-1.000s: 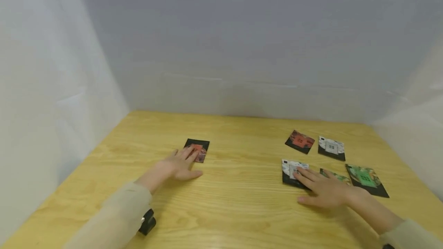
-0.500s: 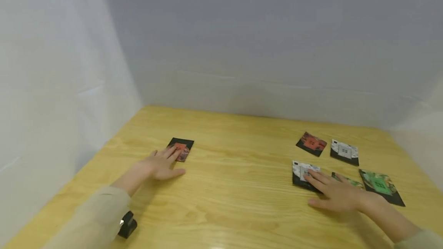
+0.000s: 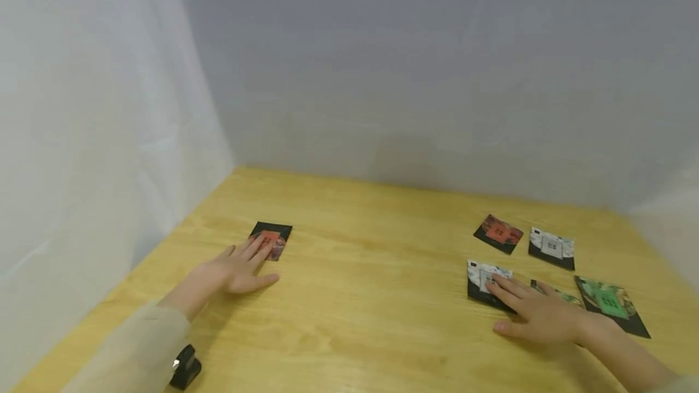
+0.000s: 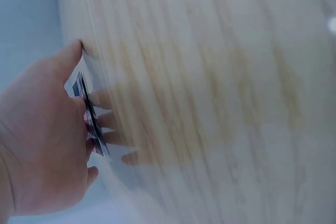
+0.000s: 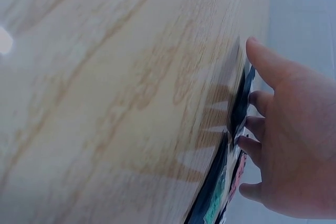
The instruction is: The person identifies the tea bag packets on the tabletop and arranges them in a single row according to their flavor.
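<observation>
There goes the red packet (image 3: 276,237), slid towards the left edge of the tabletop (image 3: 377,272) beneath a straight-fingered, ungrasping left hand (image 3: 240,273), now farther from the white packet (image 3: 480,276) where the right hand (image 3: 546,316) rests, equally ungripping, nearer the right edge.

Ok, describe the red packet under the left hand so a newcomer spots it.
Start at the wooden table, then find the left hand over its left side. The red and black packet lies partly beneath that hand. It sits alone; the other packets are grouped on the right.
</observation>
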Motion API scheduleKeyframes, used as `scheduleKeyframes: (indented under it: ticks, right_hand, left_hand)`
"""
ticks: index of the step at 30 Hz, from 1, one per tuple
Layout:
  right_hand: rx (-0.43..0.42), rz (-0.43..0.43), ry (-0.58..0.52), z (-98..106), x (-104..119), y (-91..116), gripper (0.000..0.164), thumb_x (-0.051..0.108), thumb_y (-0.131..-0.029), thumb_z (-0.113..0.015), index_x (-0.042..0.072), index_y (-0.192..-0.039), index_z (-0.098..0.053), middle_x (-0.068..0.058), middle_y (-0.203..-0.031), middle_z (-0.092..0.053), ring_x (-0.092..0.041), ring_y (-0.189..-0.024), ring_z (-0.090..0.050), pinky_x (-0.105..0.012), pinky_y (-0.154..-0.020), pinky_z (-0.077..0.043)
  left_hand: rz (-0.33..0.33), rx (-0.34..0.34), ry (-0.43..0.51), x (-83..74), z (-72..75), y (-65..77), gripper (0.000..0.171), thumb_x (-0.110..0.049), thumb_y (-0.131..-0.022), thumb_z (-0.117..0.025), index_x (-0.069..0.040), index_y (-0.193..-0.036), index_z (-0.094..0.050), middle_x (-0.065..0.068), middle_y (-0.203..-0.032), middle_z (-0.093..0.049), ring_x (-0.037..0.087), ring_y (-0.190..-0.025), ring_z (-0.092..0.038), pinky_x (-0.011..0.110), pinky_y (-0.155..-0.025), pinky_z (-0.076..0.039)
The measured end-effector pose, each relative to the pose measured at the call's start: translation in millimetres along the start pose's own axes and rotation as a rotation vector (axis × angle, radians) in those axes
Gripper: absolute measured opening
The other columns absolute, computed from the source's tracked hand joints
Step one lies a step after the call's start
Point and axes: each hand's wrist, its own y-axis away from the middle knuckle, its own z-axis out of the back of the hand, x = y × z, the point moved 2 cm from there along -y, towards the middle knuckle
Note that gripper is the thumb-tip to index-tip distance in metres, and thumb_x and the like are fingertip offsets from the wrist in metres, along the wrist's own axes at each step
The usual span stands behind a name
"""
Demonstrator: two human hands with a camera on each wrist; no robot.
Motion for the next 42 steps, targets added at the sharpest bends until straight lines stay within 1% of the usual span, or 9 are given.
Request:
scheduleKeyframes:
  ticks: [5,10,16,20,24,28,33,37,42]
  right_hand:
    - [0.011,0.003,-0.008,-2,0,-1,0.076,0.056,-0.09,-0.047,0.009,-0.147,-0.028,-0.02,-0.15,-0.019,-0.047,-0.132,-0.021,-0.075,-0.094,-0.008]
    - [0.024,-0.026,-0.008,1,-1,3,0.074,0.056,-0.091,-0.045,0.009,-0.146,-0.029,-0.02,-0.15,-0.02,-0.047,-0.132,-0.022,-0.075,-0.094,-0.008]
    - [-0.022,-0.036,-0.001,8,-1,7,0.07,0.054,-0.092,-0.043,0.01,-0.145,-0.032,-0.019,-0.15,-0.023,-0.047,-0.132,-0.022,-0.075,-0.093,-0.012]
    - [-0.1,-0.041,0.031,13,0,3,0.071,0.054,-0.093,-0.043,0.007,-0.146,-0.031,-0.021,-0.148,-0.025,-0.047,-0.132,-0.023,-0.075,-0.093,-0.014]
    - [-0.2,-0.059,0.09,23,0,-7,0.071,0.052,-0.094,-0.042,0.003,-0.145,-0.031,-0.023,-0.148,-0.024,-0.048,-0.131,-0.023,-0.072,-0.096,-0.015]
    - [-0.224,-0.097,0.112,34,-5,-21,0.072,0.051,-0.095,-0.04,0.001,-0.145,-0.027,-0.023,-0.149,-0.02,-0.046,-0.133,-0.018,-0.071,-0.098,-0.011]
    - [-0.222,-0.142,0.073,39,-16,-42,0.073,0.049,-0.097,-0.039,-0.002,-0.146,-0.022,-0.027,-0.149,-0.014,-0.047,-0.134,-0.012,-0.072,-0.098,-0.006]
    - [-0.205,-0.206,0.031,41,-26,-58,0.076,0.051,-0.097,-0.036,-0.003,-0.146,-0.019,-0.03,-0.149,-0.011,-0.049,-0.134,-0.007,-0.07,-0.1,-0.001]
    - [-0.132,-0.286,-0.044,40,-33,-71,0.083,0.059,-0.095,-0.031,-0.003,-0.147,-0.012,-0.031,-0.149,-0.003,-0.049,-0.134,0.001,-0.067,-0.101,0.004]
  left_hand:
    - [0.006,-0.004,0.036,5.8,-6.0,5.7,0.083,-0.058,-0.094,-0.036,0.003,-0.147,-0.016,0.026,-0.151,0.001,0.044,-0.137,0.0,0.061,-0.107,-0.003]
    - [0.002,-0.01,0.031,6.3,-3.3,4.6,0.083,-0.058,-0.093,-0.036,0.003,-0.146,-0.019,0.027,-0.151,-0.002,0.045,-0.136,-0.001,0.062,-0.106,-0.004]
    - [-0.033,-0.037,0.024,9.0,0.3,2.2,0.084,-0.059,-0.093,-0.037,0.005,-0.145,-0.022,0.029,-0.15,-0.006,0.047,-0.135,-0.006,0.063,-0.106,-0.007]
    - [-0.05,-0.052,0.02,13.3,-1.1,3.0,0.085,-0.059,-0.092,-0.038,0.006,-0.144,-0.022,0.03,-0.149,-0.007,0.048,-0.135,-0.007,0.063,-0.105,-0.008]
    - [-0.056,-0.056,0.032,18.8,-3.9,5.7,0.086,-0.059,-0.092,-0.039,0.008,-0.143,-0.022,0.032,-0.148,-0.007,0.05,-0.134,-0.008,0.065,-0.103,-0.007]
    - [-0.05,-0.063,0.057,23.1,-5.0,11.8,0.086,-0.059,-0.092,-0.041,0.008,-0.144,-0.022,0.032,-0.148,-0.008,0.05,-0.133,-0.008,0.068,-0.102,-0.007]
    - [-0.042,-0.048,0.063,28.5,-4.8,16.6,0.086,-0.058,-0.092,-0.041,0.007,-0.144,-0.021,0.033,-0.148,-0.009,0.05,-0.134,-0.007,0.068,-0.101,-0.007]
    - [-0.043,-0.039,0.077,32.2,-5.9,18.8,0.085,-0.057,-0.092,-0.042,0.008,-0.144,-0.022,0.033,-0.147,-0.009,0.05,-0.133,-0.006,0.068,-0.101,-0.007]
    - [-0.052,-0.043,0.076,35.0,-7.5,20.3,0.085,-0.057,-0.092,-0.042,0.008,-0.143,-0.023,0.033,-0.147,-0.01,0.05,-0.133,-0.007,0.068,-0.101,-0.007]
